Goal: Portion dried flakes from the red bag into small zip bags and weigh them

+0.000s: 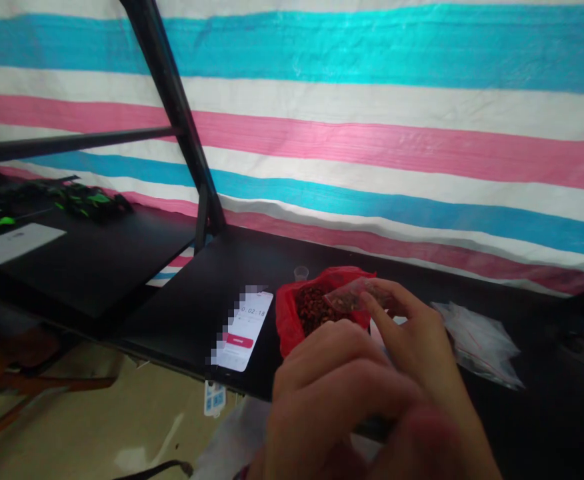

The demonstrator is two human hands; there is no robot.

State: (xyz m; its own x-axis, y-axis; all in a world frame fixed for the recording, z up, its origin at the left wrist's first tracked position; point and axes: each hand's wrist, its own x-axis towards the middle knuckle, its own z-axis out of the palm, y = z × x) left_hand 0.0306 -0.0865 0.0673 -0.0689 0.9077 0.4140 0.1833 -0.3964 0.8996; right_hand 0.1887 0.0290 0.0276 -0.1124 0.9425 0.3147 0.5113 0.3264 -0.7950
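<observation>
My right hand (pixel 409 333) pinches a clear baggie (pixel 352 295)

It's above a red bag (pixel 286 320) of dark granules (pixel 315 310); my left hand (pixel 332 380) curls close by, fingers together, and I can't tell if it holds anything.

Flat-topped desk (pixel 182 313) against fabric tarpaulin (pixel 372 100), tarpaulin behind. On desk, centre: open plastic bag (pixel 287 320) holding loose dried granules (pixel 315 310). Small clear plastic cup (pixel 301 273) just behind bag. Rectangular smartphone (pixel 242 331) just left of bag. Stack of flat clear plastic bags (pixel 477 343) right of bag. Small clear plastic bag (pixel 349 295) above open bag, between fingers of right hand (pixel 407 320). Left hand (pixel 332 380) in front of open bag. Metal frame upright (pixel 182 113) behind desk, left. Further left, second desk section with flat rectangular white sheet (pixel 17 243).
</observation>
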